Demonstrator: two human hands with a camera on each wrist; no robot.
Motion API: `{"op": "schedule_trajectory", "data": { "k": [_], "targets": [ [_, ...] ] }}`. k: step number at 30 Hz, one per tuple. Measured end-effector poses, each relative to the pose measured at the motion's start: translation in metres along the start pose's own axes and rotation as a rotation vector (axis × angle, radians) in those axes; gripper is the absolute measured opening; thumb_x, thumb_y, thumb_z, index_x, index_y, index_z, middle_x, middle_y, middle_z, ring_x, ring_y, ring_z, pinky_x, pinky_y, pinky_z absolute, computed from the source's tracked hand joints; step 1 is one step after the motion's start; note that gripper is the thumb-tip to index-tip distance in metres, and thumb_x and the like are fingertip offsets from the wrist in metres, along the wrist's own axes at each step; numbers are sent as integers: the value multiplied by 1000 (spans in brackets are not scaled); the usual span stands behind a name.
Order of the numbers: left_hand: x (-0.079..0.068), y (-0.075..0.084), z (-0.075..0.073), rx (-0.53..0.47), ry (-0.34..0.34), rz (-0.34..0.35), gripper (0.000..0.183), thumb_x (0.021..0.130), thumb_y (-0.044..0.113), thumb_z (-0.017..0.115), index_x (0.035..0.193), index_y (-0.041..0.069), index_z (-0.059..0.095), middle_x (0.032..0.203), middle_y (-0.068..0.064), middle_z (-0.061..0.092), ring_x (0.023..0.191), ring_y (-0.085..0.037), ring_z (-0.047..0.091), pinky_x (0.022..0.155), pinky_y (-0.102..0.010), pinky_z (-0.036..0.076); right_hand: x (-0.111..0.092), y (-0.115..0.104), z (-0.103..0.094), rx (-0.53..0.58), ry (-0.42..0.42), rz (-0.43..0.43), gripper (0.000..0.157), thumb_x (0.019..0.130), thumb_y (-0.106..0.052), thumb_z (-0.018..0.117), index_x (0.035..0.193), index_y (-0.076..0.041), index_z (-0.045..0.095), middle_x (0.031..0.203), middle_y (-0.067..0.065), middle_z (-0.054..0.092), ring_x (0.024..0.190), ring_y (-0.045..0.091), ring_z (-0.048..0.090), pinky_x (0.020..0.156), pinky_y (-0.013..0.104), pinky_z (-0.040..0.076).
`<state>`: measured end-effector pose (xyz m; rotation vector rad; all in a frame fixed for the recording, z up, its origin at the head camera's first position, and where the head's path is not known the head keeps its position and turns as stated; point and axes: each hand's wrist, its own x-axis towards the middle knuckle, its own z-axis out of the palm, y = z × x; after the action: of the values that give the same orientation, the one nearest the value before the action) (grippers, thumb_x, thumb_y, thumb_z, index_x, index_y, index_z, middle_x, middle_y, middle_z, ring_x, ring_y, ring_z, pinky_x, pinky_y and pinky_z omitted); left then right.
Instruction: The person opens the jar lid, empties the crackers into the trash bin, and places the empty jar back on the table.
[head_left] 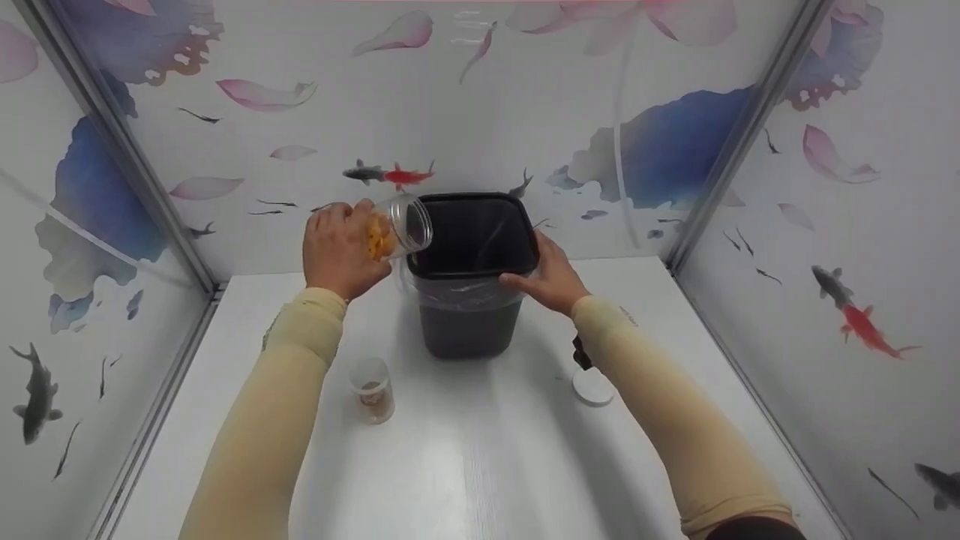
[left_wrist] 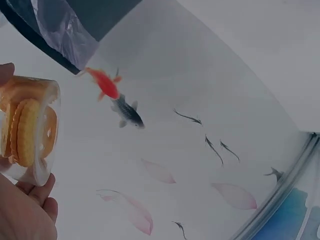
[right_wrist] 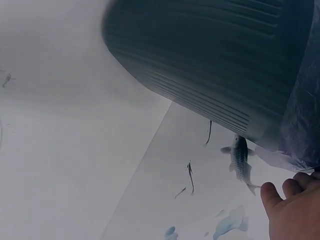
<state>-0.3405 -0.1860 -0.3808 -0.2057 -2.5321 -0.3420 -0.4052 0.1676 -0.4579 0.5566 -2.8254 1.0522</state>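
My left hand (head_left: 341, 251) grips a clear jar (head_left: 409, 223) tipped on its side, its open mouth facing right at the bin's left rim. Round yellow-orange sandwich biscuits (left_wrist: 24, 131) lie toward the jar's base, seen through its wall in the left wrist view. A dark trash bin (head_left: 471, 322) with a black rim and a clear plastic liner (head_left: 469, 294) stands upright in the middle of the table. At its right side, my right hand (head_left: 553, 276) holds the rim, thumb along the front and fingers partly hidden behind the side.
Nearer to me on the white table (head_left: 435, 480), a second clear container (head_left: 373, 391) with something brown at its lower part stands left of the bin. A white round lid (head_left: 593, 388) lies beside my right forearm. Printed panels (head_left: 480, 135) enclose the back and both sides.
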Motion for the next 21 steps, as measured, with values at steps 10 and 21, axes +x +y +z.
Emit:
{"op": "schedule_trajectory", "data": {
  "k": [10, 21],
  "targets": [
    [24, 4, 5, 257, -50, 76, 75, 74, 25, 78, 140, 10, 46, 128, -26, 49, 126, -43, 42, 115, -53, 23, -2, -1, 1, -3, 1, 8, 117, 77, -74, 66, 160, -12, 13, 163, 10, 21, 148, 28, 18, 118, 48, 18],
    [33, 14, 14, 456, -68, 183, 77, 77, 22, 79, 144, 9, 43, 138, -30, 44, 133, -44, 37, 116, -50, 17, -4, -2, 0, -24, 3, 15, 118, 77, -76, 65, 160, -11, 12, 164, 10, 18, 149, 28, 17, 118, 47, 18]
  ]
}}
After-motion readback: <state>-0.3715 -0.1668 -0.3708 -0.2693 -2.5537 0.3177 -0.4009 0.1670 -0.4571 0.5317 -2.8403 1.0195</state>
